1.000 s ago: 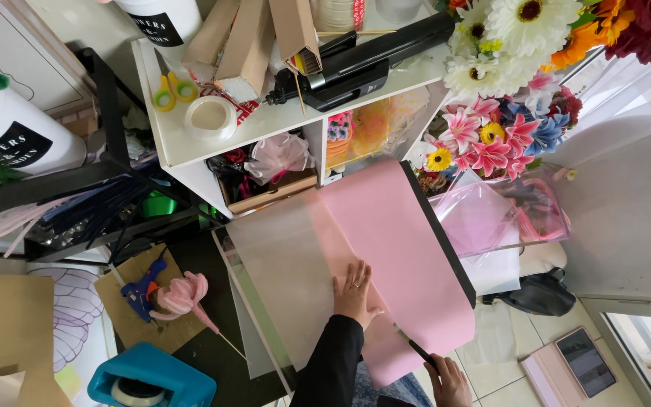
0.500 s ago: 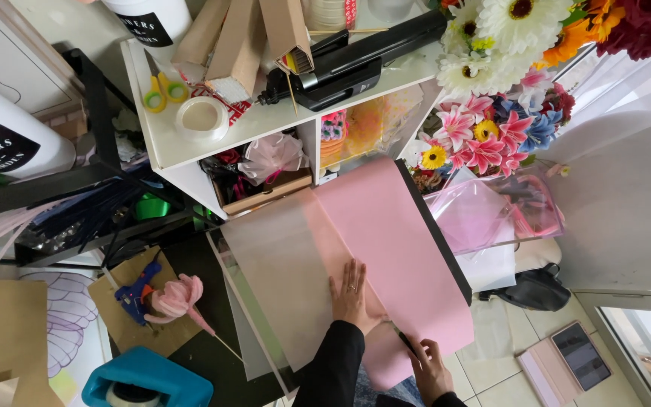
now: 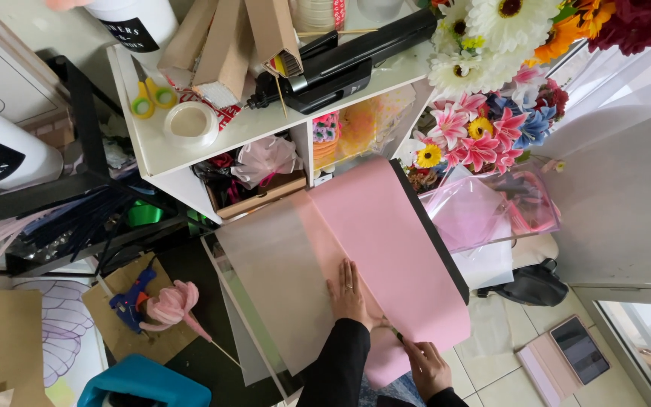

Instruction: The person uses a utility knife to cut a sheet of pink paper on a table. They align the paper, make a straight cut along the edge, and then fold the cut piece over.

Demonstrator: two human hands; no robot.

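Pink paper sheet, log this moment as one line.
left hand: flat on pink paper sheet | right hand: at sheet's near edge, thin tool, kind unclear | translucent sheet: beside it

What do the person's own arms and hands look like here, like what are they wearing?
Both arms are in long black sleeves that end at the wrists. The left hand is bare, with a thin ring on one finger. The right hand is bare too, with no glove; whether it carries a ring cannot be told. No watch or bracelet shows.
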